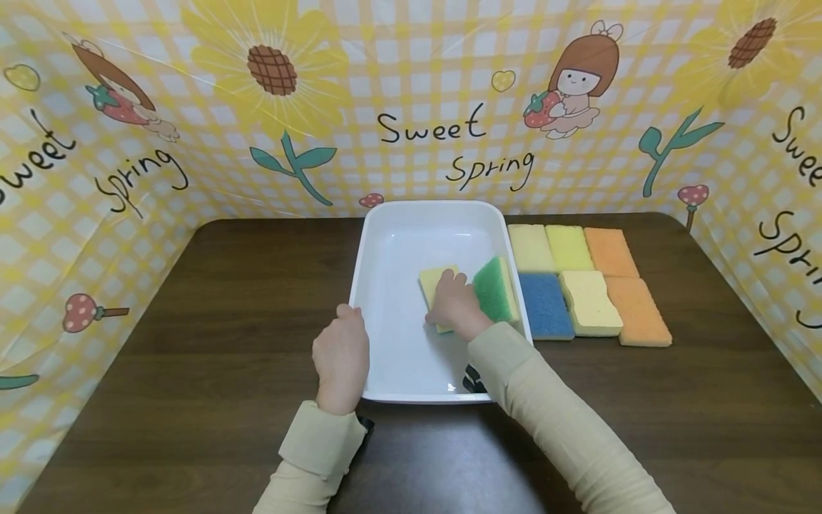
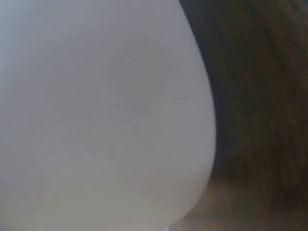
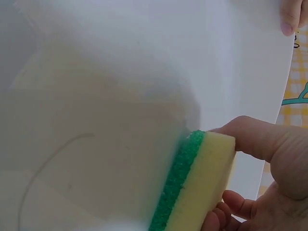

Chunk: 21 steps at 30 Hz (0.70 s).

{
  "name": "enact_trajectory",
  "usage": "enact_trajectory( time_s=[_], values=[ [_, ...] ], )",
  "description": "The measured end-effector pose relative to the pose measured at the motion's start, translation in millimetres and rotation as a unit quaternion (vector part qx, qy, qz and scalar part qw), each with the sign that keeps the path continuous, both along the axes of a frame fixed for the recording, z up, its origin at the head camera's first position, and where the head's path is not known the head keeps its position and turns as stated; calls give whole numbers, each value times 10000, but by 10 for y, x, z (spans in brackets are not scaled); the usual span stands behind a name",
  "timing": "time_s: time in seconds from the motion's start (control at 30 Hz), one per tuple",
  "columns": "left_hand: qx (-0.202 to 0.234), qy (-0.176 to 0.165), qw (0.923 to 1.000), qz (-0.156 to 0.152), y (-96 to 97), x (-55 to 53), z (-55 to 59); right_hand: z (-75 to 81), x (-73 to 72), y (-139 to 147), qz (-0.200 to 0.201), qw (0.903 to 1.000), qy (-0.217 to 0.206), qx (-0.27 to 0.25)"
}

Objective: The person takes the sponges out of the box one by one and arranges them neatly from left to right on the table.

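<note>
A white rectangular tray (image 1: 398,350) stands on the table. At its left rim my left hand (image 1: 342,360) grips the edge with curled fingers; fingertips (image 3: 289,19) of that hand show in the right wrist view's top corner. Inside the tray, my right hand (image 1: 457,303) holds a yellow sponge with a green scouring layer (image 3: 199,185) between thumb and fingers, the green side facing down toward the tray floor. Just right of that hand, a second green-and-yellow sponge (image 1: 493,293) stands on edge by the right wall. Blurred tray wall (image 2: 110,110) fills most of the left wrist view.
Right of the tray, sponges lie in two rows: pale yellow (image 1: 531,248), yellow-green (image 1: 569,248) and orange (image 1: 612,252) behind; blue (image 1: 546,305), wavy-edged pale yellow (image 1: 591,303) and orange (image 1: 642,310) in front. A patterned cloth (image 1: 424,86) rises around the dark wooden table (image 1: 212,343).
</note>
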<state>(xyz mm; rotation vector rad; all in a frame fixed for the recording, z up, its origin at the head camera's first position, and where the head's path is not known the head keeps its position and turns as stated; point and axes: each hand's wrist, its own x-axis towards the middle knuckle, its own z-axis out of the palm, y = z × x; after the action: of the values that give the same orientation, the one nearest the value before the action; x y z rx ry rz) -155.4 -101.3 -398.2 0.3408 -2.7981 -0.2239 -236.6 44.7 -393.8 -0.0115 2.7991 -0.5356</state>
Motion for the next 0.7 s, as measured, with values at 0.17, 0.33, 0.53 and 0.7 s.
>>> enact_trajectory(
  time_s=[0.17, 0.33, 0.53, 0.7],
  values=[
    [-39, 70, 10000, -4, 0, 1, -2, 3, -3, -7, -29, 10000, -35, 32],
    [-42, 38, 10000, -12, -5, 2, 7, 22, 8, -11, -73, 9999, -90, -33],
    [-19, -49, 10000, -10, -15, 0, 16, 56, 12, 4, -114, 9996, -148, -207],
    [9, -132, 9999, 7, -10, 0, 19, 106, 12, 43, -189, 9988, -263, -355]
  ],
)
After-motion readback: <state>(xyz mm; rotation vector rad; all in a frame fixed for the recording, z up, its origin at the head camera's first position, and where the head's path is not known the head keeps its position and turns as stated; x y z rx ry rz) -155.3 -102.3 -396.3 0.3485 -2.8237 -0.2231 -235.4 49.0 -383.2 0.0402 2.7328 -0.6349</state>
